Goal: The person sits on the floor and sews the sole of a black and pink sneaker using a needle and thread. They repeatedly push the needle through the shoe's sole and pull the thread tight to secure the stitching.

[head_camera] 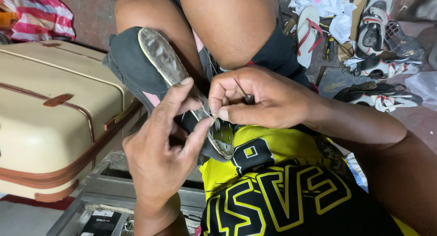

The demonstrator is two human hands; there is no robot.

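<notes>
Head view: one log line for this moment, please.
left hand: grips shoe sole edge | right hand: pinches awl, thread | suitcase beside

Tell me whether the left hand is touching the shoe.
Touching. The head view shows the left hand with its thumb and fingers pressed on the sole edge of the dark shoe, no gap between them.

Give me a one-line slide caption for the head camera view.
Left hand steadies a worn black sneaker while right hand works a thin metal awl beside a cream suitcase.
</notes>
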